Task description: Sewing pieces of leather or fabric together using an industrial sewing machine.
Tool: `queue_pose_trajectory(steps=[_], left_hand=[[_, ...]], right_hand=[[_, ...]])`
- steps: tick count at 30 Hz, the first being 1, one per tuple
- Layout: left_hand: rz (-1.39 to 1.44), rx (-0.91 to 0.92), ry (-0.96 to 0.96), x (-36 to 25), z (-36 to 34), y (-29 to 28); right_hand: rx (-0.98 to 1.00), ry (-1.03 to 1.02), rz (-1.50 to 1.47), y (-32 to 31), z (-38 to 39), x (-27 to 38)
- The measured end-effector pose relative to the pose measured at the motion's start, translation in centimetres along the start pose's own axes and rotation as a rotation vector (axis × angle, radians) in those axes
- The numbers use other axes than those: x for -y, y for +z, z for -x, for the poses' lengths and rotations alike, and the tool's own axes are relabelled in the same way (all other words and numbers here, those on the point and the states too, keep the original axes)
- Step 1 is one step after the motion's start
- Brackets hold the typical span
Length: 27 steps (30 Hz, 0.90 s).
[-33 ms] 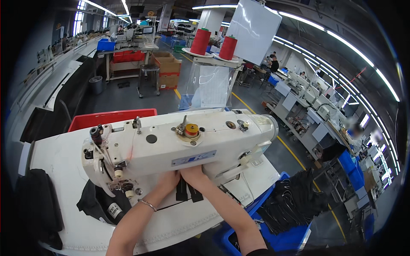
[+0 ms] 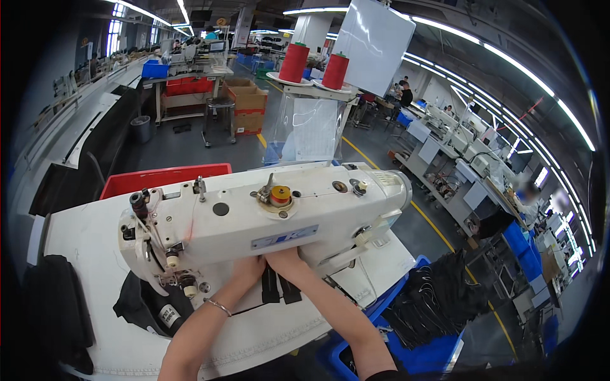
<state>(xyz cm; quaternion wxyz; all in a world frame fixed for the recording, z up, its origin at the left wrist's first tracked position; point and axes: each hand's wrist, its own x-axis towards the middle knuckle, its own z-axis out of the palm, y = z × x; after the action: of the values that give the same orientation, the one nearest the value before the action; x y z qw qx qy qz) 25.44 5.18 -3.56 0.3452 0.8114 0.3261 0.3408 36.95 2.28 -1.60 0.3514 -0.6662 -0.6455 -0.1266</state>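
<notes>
Both hands reach under the arm of a white sewing machine (image 2: 222, 228). My left hand (image 2: 250, 269), with a bracelet on its wrist, is beside my right hand (image 2: 283, 260), and the two nearly touch. The machine arm hides the fingers of both, so their grip does not show. Two black fabric strips (image 2: 271, 287) hang down between the wrists onto the white table (image 2: 254, 340). Left of my left forearm, a black cloth piece (image 2: 143, 303) with a pale printed label lies below the needle end of the machine.
At the table's left edge hangs a dark cloth bundle (image 2: 57, 311). A red bin (image 2: 168, 176) stands behind the machine. To the right, a blue crate (image 2: 432, 355) holds heaped black pieces (image 2: 432, 305). Two red thread cones (image 2: 294, 62) stand on a rack beyond.
The picture has shifted very slightly. Both hands and the black strips keep nearly the same place under the machine arm.
</notes>
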Motion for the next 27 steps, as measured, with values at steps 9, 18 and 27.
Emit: queue_pose_trajectory(steps=[9, 18, 27], left_hand=[[0.018, -0.185, 0.123, 3.3, -3.4, 2.4], [-0.082, 0.134, 0.078, 2.8, -2.8, 3.2], [-0.09, 0.124, 0.044, 1.4, -3.7, 2.2]], right_hand=[[0.024, -0.06, 0.018, 0.0, 0.4, -0.8], [0.071, -0.097, 0.298, -2.3, 0.5, 0.7], [0.099, 0.184, -0.014, -21.9, 6.9, 6.5]])
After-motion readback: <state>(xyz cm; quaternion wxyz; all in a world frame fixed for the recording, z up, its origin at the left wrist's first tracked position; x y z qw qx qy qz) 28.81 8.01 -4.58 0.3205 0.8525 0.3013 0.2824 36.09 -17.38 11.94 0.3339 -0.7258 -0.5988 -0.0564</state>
